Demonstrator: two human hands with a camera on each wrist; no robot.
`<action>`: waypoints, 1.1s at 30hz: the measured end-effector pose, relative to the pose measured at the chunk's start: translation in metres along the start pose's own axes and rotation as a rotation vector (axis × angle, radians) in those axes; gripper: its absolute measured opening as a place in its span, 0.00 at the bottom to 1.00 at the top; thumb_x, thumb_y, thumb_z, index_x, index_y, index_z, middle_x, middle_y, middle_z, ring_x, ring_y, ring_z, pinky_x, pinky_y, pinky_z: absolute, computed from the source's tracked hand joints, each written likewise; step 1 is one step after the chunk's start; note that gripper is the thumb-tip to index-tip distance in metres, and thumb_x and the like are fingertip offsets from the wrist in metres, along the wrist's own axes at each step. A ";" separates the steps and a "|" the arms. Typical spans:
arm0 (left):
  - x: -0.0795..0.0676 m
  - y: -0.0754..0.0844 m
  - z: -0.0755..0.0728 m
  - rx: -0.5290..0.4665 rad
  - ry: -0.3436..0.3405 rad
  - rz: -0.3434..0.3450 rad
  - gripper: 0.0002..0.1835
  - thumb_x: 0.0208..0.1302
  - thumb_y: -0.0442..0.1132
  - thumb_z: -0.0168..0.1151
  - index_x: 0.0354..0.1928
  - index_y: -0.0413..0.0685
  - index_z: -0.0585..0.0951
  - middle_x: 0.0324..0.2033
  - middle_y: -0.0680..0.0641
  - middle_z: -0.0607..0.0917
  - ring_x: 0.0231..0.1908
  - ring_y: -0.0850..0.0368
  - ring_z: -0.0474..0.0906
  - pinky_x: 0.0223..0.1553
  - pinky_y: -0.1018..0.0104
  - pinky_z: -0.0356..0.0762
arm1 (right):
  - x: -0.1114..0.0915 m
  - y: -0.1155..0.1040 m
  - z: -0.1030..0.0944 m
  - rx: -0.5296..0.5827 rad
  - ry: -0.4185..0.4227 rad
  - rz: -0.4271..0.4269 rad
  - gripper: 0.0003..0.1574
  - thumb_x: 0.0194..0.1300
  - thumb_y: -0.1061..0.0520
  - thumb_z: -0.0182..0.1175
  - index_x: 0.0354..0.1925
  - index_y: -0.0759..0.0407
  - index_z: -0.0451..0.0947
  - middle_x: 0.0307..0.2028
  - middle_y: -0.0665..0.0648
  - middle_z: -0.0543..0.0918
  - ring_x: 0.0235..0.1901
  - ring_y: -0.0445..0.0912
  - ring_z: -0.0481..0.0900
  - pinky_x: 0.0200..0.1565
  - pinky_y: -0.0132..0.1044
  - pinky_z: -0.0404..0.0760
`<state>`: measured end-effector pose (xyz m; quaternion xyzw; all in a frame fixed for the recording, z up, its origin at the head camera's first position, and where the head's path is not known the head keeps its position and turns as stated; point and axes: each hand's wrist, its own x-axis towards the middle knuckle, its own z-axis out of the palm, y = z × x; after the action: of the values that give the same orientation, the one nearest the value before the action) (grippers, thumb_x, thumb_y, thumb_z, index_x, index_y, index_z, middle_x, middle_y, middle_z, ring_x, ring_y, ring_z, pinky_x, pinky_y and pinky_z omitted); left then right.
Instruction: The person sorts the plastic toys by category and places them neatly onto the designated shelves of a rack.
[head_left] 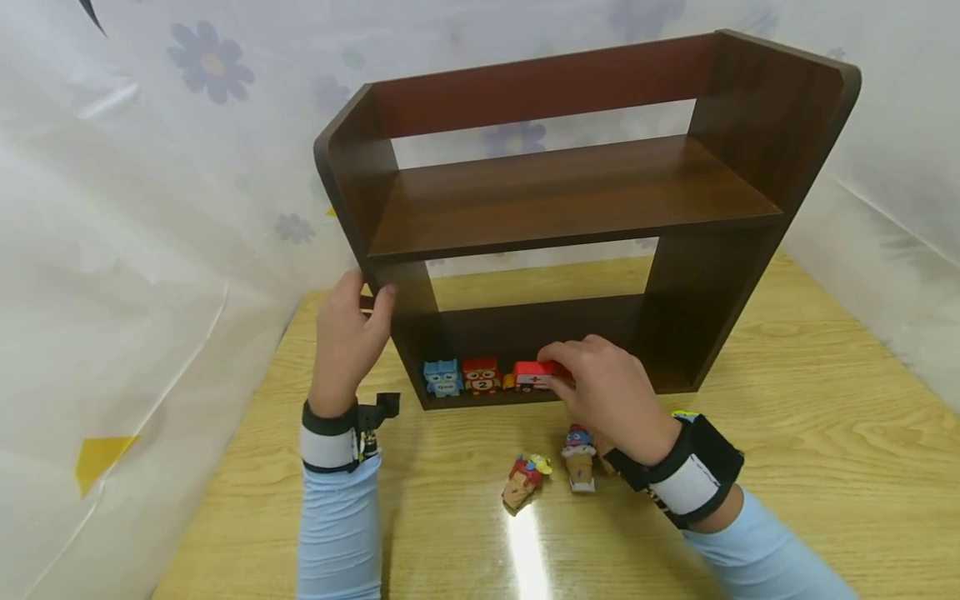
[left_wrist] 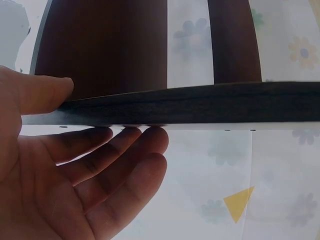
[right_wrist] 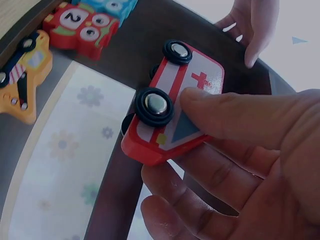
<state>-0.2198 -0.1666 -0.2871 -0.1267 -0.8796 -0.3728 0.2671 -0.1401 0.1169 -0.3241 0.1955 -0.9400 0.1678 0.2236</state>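
Observation:
My right hand [head_left: 611, 396] pinches a red and white toy ambulance [right_wrist: 185, 100] with black wheels between thumb and fingers, at the lower shelf. Left of it on that shelf stand a blue owl block [head_left: 443, 379] and a red owl block [head_left: 482, 377] marked 2. A yellow toy vehicle [right_wrist: 25, 75] lies by the red owl, mostly hidden behind the ambulance in the head view. My left hand [head_left: 351, 342] grips the left side panel of a dark brown two-tier shelf [head_left: 577, 187], thumb at its front edge and fingertips on its outer face [left_wrist: 115, 160].
On the wooden table [head_left: 450, 533] before the shelf lie a red-topped ice cream cone toy [head_left: 525, 482] and another cone toy [head_left: 579, 458]. More small pieces are partly hidden under my right wrist. A flowered sheet [head_left: 210, 167] hangs behind and at the sides.

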 end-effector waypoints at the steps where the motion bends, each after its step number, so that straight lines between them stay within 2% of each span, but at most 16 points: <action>1: 0.000 0.000 0.000 0.001 0.000 -0.001 0.20 0.71 0.46 0.55 0.57 0.40 0.76 0.52 0.39 0.83 0.45 0.42 0.83 0.44 0.47 0.85 | 0.000 0.003 -0.001 0.001 0.002 0.005 0.15 0.54 0.56 0.75 0.41 0.55 0.86 0.35 0.53 0.90 0.29 0.46 0.77 0.25 0.37 0.79; 10: 0.000 0.000 0.000 0.008 -0.003 -0.005 0.20 0.71 0.46 0.55 0.57 0.41 0.76 0.52 0.39 0.83 0.44 0.42 0.84 0.43 0.46 0.85 | 0.001 0.027 -0.007 0.007 -0.008 0.061 0.15 0.55 0.57 0.73 0.43 0.58 0.85 0.34 0.57 0.88 0.28 0.49 0.79 0.27 0.43 0.80; 20: 0.000 0.000 0.000 0.006 0.003 0.002 0.20 0.71 0.46 0.55 0.57 0.42 0.77 0.52 0.39 0.84 0.44 0.42 0.83 0.43 0.47 0.85 | 0.001 0.043 0.000 0.025 -0.060 0.123 0.14 0.58 0.58 0.71 0.44 0.59 0.85 0.32 0.58 0.87 0.25 0.47 0.75 0.24 0.37 0.72; 33: 0.000 -0.001 0.000 0.000 0.006 0.014 0.19 0.71 0.45 0.55 0.57 0.41 0.77 0.52 0.40 0.84 0.45 0.43 0.83 0.44 0.47 0.85 | 0.002 0.065 0.009 -0.003 -0.137 0.192 0.14 0.59 0.58 0.69 0.44 0.60 0.84 0.33 0.61 0.87 0.25 0.48 0.77 0.23 0.42 0.76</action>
<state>-0.2207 -0.1670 -0.2877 -0.1318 -0.8778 -0.3712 0.2725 -0.1744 0.1693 -0.3457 0.1155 -0.9677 0.1733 0.1418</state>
